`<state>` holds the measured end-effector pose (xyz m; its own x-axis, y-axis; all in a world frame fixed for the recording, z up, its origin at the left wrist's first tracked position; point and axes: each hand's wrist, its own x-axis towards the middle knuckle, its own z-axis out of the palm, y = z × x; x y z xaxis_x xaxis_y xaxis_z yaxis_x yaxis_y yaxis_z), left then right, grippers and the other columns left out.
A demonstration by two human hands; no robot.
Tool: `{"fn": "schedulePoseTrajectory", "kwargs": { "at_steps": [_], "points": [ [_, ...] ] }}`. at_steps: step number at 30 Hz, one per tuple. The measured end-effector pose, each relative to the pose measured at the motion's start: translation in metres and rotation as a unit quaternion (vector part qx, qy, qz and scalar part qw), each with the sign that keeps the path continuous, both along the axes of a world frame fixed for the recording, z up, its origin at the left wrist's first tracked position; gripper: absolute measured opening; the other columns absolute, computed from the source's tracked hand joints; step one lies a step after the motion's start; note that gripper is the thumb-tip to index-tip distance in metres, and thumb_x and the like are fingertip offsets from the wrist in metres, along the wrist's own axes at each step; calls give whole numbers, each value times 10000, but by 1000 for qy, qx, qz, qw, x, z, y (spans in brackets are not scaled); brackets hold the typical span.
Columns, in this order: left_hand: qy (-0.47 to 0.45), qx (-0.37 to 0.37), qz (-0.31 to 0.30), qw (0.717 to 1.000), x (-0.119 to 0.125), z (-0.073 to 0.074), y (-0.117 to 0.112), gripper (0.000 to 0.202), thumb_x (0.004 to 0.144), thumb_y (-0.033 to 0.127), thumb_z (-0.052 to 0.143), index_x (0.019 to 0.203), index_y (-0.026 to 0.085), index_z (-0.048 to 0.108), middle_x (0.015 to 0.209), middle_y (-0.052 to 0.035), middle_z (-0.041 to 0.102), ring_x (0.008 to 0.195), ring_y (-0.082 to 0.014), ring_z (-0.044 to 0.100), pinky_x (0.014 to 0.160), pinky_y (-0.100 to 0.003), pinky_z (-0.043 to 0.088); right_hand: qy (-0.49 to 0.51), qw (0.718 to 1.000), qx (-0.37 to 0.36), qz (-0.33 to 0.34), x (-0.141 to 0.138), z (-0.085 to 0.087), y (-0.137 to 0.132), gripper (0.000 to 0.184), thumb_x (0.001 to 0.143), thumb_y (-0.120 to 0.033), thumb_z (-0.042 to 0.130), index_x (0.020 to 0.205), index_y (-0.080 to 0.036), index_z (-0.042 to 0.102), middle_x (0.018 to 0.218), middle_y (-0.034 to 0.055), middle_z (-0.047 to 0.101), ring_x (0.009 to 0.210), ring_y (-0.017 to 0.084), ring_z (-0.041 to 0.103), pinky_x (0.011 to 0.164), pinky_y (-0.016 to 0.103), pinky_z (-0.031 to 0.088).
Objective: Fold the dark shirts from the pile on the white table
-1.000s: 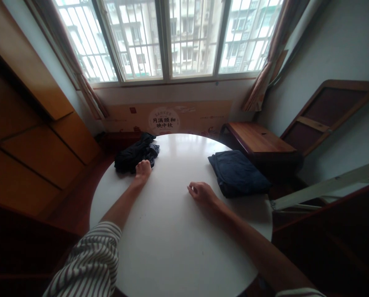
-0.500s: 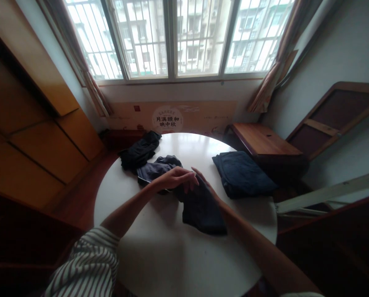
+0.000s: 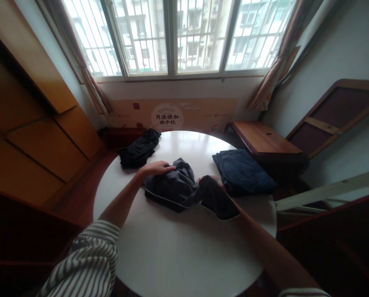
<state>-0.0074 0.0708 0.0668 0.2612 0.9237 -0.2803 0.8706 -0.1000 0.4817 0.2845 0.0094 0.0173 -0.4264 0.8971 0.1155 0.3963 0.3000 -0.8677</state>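
Observation:
A dark grey garment [image 3: 178, 187] lies bunched in the middle of the round white table [image 3: 178, 247]. My left hand [image 3: 155, 168] rests flat on its left edge with fingers stretched out. My right hand [image 3: 209, 180] is mostly hidden under a raised fold of the same garment and grips it. A crumpled dark garment [image 3: 139, 149] lies at the table's far left. A folded dark blue garment [image 3: 243, 172] lies at the right edge.
A wooden bench [image 3: 263, 140] stands beyond the table on the right, below a leaning wooden frame [image 3: 335, 115]. Wooden cabinets [image 3: 32, 136] line the left wall. A printed cardboard panel [image 3: 168, 115] leans under the window.
Both hands drew a dark grey garment from the far-left pile to the table's middle. The left hand has come down flat on it, and the right hand has moved right, lifting a fold.

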Motion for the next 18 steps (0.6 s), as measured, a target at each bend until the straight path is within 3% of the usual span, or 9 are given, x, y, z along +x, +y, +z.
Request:
{"fn": "schedulePoseTrajectory", "kwargs": {
  "at_steps": [2, 4, 6, 9, 12, 14, 16, 18],
  "points": [
    [2, -15, -7, 1000, -1, -4, 1, 578, 761, 697, 586, 1033, 199, 697, 824, -48, 722, 784, -224, 667, 631, -244, 451, 46, 996, -56, 52, -1, 6, -1, 465, 869, -569, 391, 779, -231, 696, 741, 111, 694, 682, 259, 658, 621, 369, 537],
    [4, 19, -8, 1000, -2, -9, 3, 638, 649, 637, 720, 1109, 199, 666, 810, -34, 707, 761, -218, 651, 628, -242, 441, 106, 985, -101, 86, -5, 10, -1, 370, 812, -528, 501, 738, -224, 700, 760, 101, 690, 684, 238, 640, 634, 350, 522],
    [-5, 59, -39, 997, -2, -13, 5, 575, 612, 566, 763, 1041, 192, 682, 825, -33, 690, 766, -207, 632, 645, -240, 434, 143, 980, -109, 84, -9, 10, 1, 327, 776, -492, 555, 758, -198, 697, 807, 96, 683, 734, 235, 634, 678, 354, 521],
    [-57, 64, -98, 991, 3, -15, 6, 381, 674, 527, 718, 776, 164, 661, 757, -23, 638, 710, -175, 582, 632, -244, 423, 172, 982, -78, 11, -11, 2, 8, 351, 767, -493, 587, 927, -190, 662, 870, 75, 652, 791, 223, 623, 734, 367, 528],
    [-206, 43, -74, 975, 14, -5, -2, 434, 766, 579, 652, 835, 152, 617, 720, 3, 595, 636, -140, 551, 588, -241, 430, 198, 975, -44, -89, -12, -7, 12, 556, 737, -506, 688, 1197, -225, 553, 1051, 81, 610, 902, 219, 612, 780, 378, 542],
    [-369, 22, -55, 928, 24, 8, -12, 483, 828, 606, 603, 1006, 157, 588, 800, -9, 619, 647, -139, 591, 598, -251, 471, 218, 970, -66, -86, -13, -7, 10, 771, 681, -473, 779, 1344, -264, 444, 1187, 96, 570, 995, 229, 605, 821, 392, 549],
    [-519, 13, -61, 853, 33, 21, -24, 521, 865, 606, 582, 1176, 191, 533, 935, -39, 649, 730, -163, 652, 661, -284, 519, 247, 960, -129, -17, -16, -4, 3, 925, 643, -419, 833, 1426, -312, 351, 1238, 92, 572, 1017, 237, 621, 839, 410, 554],
    [-598, 15, -80, 797, 39, 32, -33, 553, 880, 587, 589, 1300, 244, 480, 1060, -61, 657, 861, -199, 685, 758, -330, 540, 266, 944, -186, 53, -19, 1, -6, 898, 662, -390, 834, 1427, -324, 368, 1203, 77, 624, 990, 243, 648, 844, 420, 555]
  ]
}}
